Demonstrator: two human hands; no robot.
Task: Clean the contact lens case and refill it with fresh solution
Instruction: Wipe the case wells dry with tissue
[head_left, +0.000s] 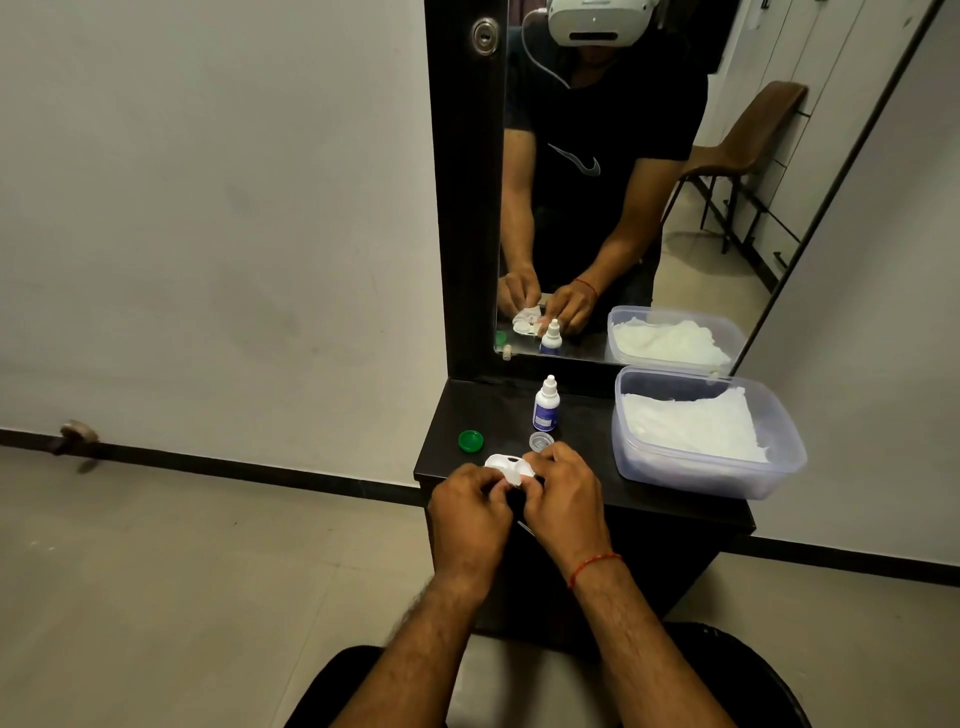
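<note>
Head view. Person is seated facing a dark bench (488, 410) set against a wall mirror (727, 234).

- Contact lens case (500, 461): white, at the front edge of the bench, between the two hands, partly covered by fingers. Whether it rests on the bench or is lifted just off it, cannot tell.
- Left hand (470, 512): fingers curled, grip pinched on a small white tissue wad (515, 482) pressed to the near side of the case. The mirror reflection shows the wad sitting over the case.
- Right hand (563, 499): fingers curled, grip clamped on the right end of the case. There is a red thread (592, 566) on the wrist.
- Green cap (470, 440): lies on the bench just left of and behind the case, apart from it.
- Clear cap (542, 442): lies on the bench just behind the right hand's knuckles.
- Solution bottle (545, 405): small, white with a blue label, upright, directly behind the clear cap, nozzle on.
- Plastic container (691, 475): translucent, open, at the right end of the bench, well apart from the hands. White tissues (696, 428) lie folded inside.
</note>
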